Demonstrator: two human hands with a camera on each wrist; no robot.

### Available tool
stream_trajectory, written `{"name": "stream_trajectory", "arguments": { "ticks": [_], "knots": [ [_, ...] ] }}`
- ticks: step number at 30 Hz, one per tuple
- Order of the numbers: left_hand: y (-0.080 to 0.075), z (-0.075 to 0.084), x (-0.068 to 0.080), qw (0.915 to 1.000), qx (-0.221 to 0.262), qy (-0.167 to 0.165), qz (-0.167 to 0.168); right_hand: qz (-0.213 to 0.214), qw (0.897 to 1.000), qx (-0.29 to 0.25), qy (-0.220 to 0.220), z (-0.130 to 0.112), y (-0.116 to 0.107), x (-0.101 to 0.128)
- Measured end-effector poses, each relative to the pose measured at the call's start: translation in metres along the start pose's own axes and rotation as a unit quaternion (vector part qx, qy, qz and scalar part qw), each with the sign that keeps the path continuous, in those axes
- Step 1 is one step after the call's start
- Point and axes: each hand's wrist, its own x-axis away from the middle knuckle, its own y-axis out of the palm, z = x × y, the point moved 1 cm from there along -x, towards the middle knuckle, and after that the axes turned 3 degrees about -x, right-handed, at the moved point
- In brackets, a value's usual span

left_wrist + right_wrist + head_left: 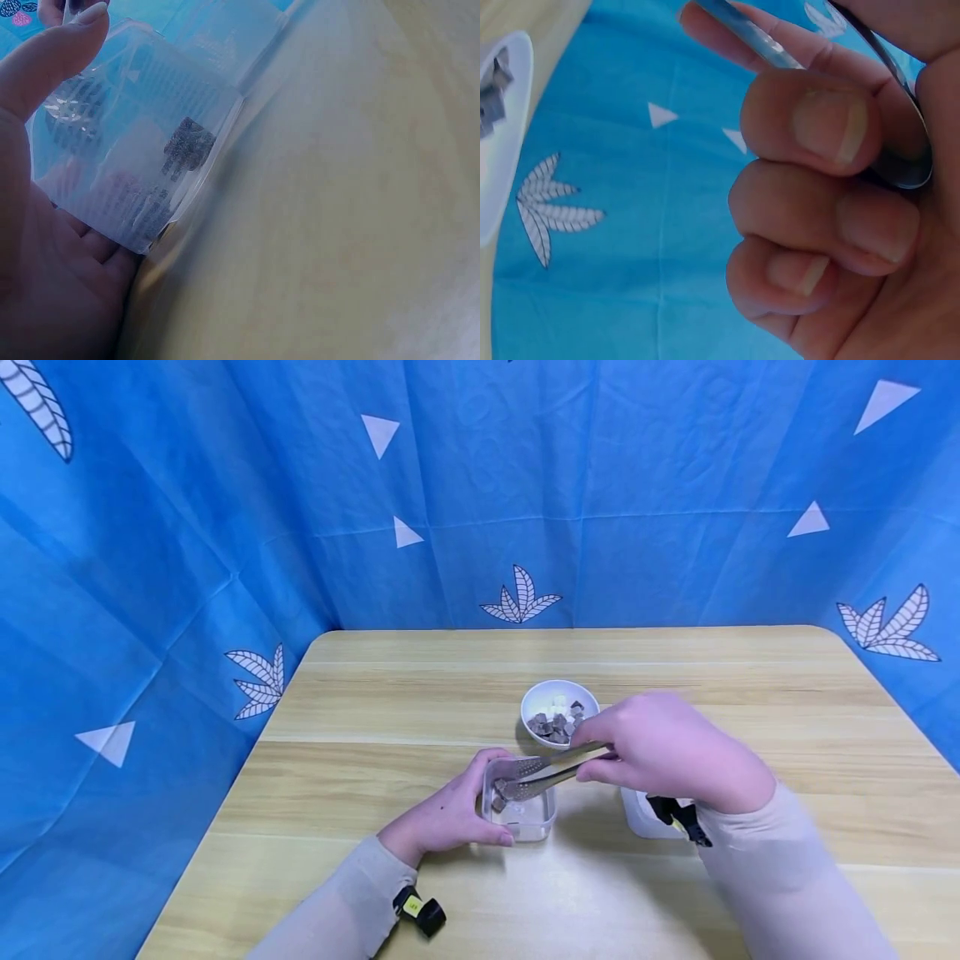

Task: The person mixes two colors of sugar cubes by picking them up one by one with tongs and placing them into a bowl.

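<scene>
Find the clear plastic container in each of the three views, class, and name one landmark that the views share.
Head: clear plastic container at table centre, held by the left hand.
Left wrist: fills the upper left, against the palm.
Right wrist: not in view.
Shared landmark: wooden table, blue curtain.

On the wooden table [375,710]: one white bowl [559,695] of grey and white pieces too small to count, one clear plastic container [525,817], one pair of metal tongs [551,770], one white box [639,817] partly hidden. Two hands in view, left hand [450,814] and right hand [667,747], each wrist bearing one black strap-on device
</scene>
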Motion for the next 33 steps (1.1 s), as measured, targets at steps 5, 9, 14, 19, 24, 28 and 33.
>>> {"name": "stream_trajectory", "arguments": {
  "ticks": [5,9,14,19,24,28,33],
  "knots": [
    [0.000,-0.001,0.000,1.0000,0.005,-0.003,-0.003,-0.022,1.000,-0.008,0.015,-0.006,0.012,-0.007],
    [0.000,0.000,0.001,0.9999,0.011,-0.004,-0.003,-0.026,0.999,-0.004,0.029,-0.009,0.021,-0.011],
    [0.000,0.000,0.002,1.0000,0.005,-0.006,-0.003,-0.021,0.999,0.013,0.029,-0.013,0.028,-0.013],
    [0.000,-0.001,0.001,0.9999,0.010,0.007,-0.003,-0.017,0.999,0.018,0.022,-0.015,0.027,-0.014],
    [0.001,-0.001,0.000,0.9997,0.006,0.024,-0.004,-0.020,1.000,0.002,0.017,-0.013,0.022,-0.011],
    [0.000,0.000,0.000,0.9998,0.005,0.018,-0.004,-0.017,1.000,-0.005,0.013,-0.012,0.015,-0.008],
    [0.000,0.000,0.000,1.0000,-0.004,-0.003,-0.001,-0.005,1.000,-0.018,0.004,-0.006,0.004,-0.002]
  ]
}}
